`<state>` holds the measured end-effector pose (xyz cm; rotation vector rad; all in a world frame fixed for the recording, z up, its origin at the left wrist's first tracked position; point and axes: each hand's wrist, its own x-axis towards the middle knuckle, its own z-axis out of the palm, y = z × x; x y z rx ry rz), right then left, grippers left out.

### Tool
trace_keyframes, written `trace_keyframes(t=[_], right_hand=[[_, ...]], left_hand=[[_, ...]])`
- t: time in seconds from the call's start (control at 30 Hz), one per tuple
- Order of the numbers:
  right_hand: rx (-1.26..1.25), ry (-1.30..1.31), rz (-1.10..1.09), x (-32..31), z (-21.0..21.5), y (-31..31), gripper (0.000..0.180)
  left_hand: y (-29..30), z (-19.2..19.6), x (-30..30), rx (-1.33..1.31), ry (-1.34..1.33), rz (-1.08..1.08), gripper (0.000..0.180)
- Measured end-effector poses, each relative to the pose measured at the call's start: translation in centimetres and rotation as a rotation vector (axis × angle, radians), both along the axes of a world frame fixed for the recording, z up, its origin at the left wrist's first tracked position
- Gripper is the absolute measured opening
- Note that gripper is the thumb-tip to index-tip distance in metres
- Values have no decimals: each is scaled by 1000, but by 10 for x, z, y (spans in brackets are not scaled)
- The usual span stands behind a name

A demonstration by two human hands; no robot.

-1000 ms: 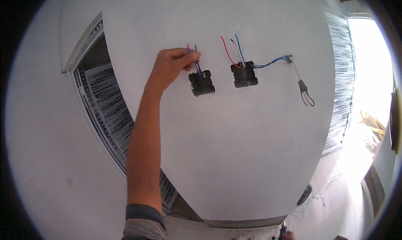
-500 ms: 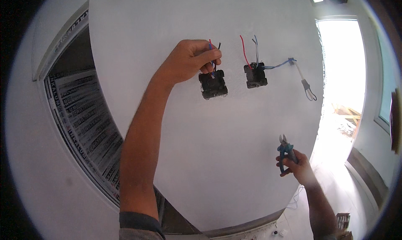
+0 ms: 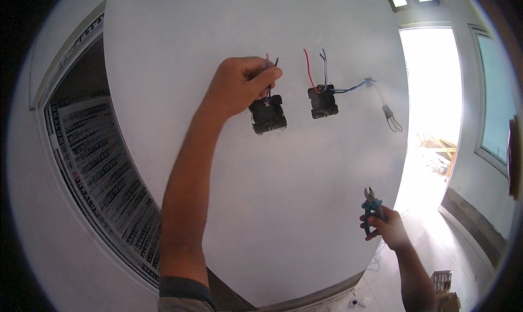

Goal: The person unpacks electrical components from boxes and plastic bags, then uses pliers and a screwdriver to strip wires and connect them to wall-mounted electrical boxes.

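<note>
My left hand pinches a few electrical wires, red, blue and black, that rise out of the left black wall box. Their upper ends stick out above my fingers. To its right, a second black wall box is set in the same wall; a red wire, a blue one and a dark one stand up from it. Lower right, my right hand is wrapped round teal-handled cutting pliers. Their jaws point up, slightly parted, away from the wires.
Blue twisted wires run from the right box to a white cable hanging with a dark-wrapped, looped end. A bright doorway lies right; a dark frame with printed film lies left. A small box rests on the tiled floor.
The view has shifted, so the wall and boxes sit a little further left and lower. My left hand still grips the wires, and the pliers stay in my right hand.
</note>
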<state>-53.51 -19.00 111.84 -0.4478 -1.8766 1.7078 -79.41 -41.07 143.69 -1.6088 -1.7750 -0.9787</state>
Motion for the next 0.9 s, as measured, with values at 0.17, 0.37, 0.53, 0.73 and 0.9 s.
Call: trace_keyframes(t=[0.17, 0.37, 0.53, 0.73, 0.9], right_hand=[[-69, 32, 19, 4, -19, 21, 39], [-132, 52, 62, -3, -28, 24, 39], [-129, 67, 122, -11, -39, 28, 46], [-166, 44, 151, -16, -48, 31, 50], [-222, 63, 167, -18, -55, 38, 38]], left_hand=[[-20, 0, -13, -153, -48, -229, 24], [-25, 6, -15, -205, -85, -189, 19], [-25, -7, -14, -38, -7, -128, 11], [-11, -56, -19, 402, -127, -282, 6], [-4, -75, -15, 346, 280, -53, 26]])
